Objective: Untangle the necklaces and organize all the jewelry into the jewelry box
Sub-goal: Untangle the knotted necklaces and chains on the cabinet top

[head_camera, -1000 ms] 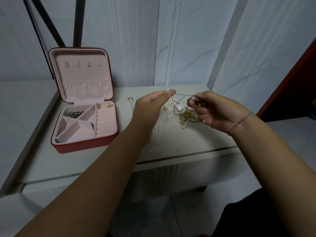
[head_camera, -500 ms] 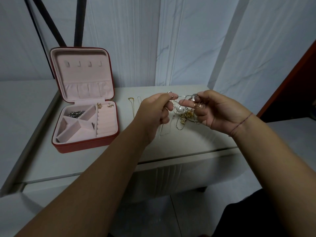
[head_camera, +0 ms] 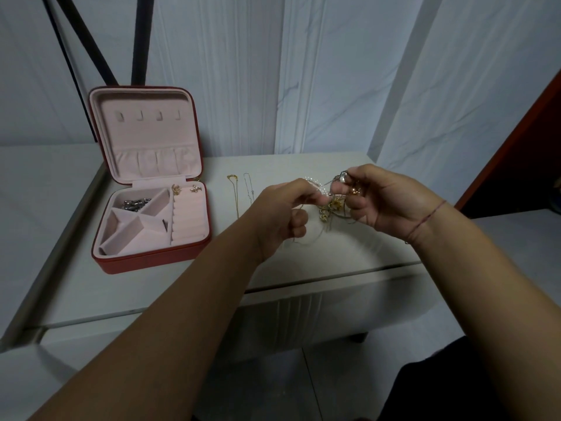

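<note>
Fine chain tangle (head_camera: 329,209); left hand (head_camera: 282,214), right hand (head_camera: 388,202) pinching

The box (head_camera: 151,259) is red outside, with a plain pale pink lining (head_camera: 145,141). In its back left compartment lie dark silver pieces (head_camera: 136,204). At the back of its ribbed section sit two gold earrings (head_camera: 176,189). Right of the box, on the cream table (head_camera: 151,293), lie a gold chain (head_camera: 235,192) and next to it a silver chain (head_camera: 249,186). Further right of the box, the tangle (head_camera: 329,208) mixes gold, silver and pearl-white. A thin red thread (head_camera: 425,221) circles the wrist beyond it. Behind the box the wall (head_camera: 334,71) is white with faint grey veins, crossed by black bars (head_camera: 141,41). Far right of the box stands a red-brown panel (head_camera: 528,129).
</note>
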Demonstrator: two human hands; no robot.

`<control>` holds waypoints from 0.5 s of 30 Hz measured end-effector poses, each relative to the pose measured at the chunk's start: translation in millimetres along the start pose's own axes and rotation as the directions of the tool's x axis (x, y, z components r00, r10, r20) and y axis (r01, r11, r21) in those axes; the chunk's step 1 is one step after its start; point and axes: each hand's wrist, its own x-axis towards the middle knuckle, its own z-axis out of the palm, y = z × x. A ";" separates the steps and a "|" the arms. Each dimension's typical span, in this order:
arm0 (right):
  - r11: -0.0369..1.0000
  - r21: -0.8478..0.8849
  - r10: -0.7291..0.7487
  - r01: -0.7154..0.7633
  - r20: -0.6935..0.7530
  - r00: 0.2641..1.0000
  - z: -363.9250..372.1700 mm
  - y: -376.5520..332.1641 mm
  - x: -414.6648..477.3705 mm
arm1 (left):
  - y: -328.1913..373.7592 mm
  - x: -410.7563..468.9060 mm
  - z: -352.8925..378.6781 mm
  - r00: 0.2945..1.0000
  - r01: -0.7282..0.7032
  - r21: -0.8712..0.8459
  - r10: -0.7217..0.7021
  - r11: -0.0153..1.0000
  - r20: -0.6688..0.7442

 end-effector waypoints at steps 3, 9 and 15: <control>1.000 0.014 0.007 -0.008 0.006 1.000 0.4 -0.5 -0.7 | -0.9 2.4 -0.7 1.000 0.004 -0.039 -0.004 0.999 -0.001; 0.998 0.070 -0.003 0.002 0.024 1.000 2.6 -2.2 -3.7 | -4.0 3.5 -0.8 0.999 0.043 0.071 -0.044 0.997 0.017; 0.998 0.051 -0.023 0.021 0.040 0.999 2.9 -3.3 -5.5 | -8.3 0.6 0.8 0.996 0.078 0.187 -0.068 0.979 -0.057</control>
